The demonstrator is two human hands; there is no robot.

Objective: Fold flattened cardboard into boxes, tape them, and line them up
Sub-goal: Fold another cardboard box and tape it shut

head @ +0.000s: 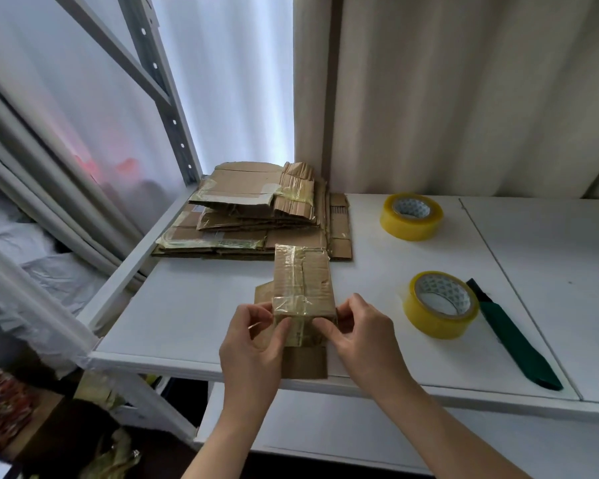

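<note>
A small brown cardboard box (305,281), wrapped with strips of clear tape, is held just above the white table (187,305). My left hand (253,344) grips its near left corner and my right hand (360,333) grips its near right corner, thumbs pressing the taped near end. Loose flaps hang below the box toward the table edge. A pile of flattened cardboard (256,216) lies at the back left of the table. Two rolls of yellow tape rest to the right: one near (441,307), one farther back (411,216).
A dark green utility knife (512,337) lies beside the near tape roll. A grey metal shelf post (166,108) rises at the back left. Curtains hang behind the table. A seam (519,299) divides the table's right part. Clutter sits on the floor at lower left.
</note>
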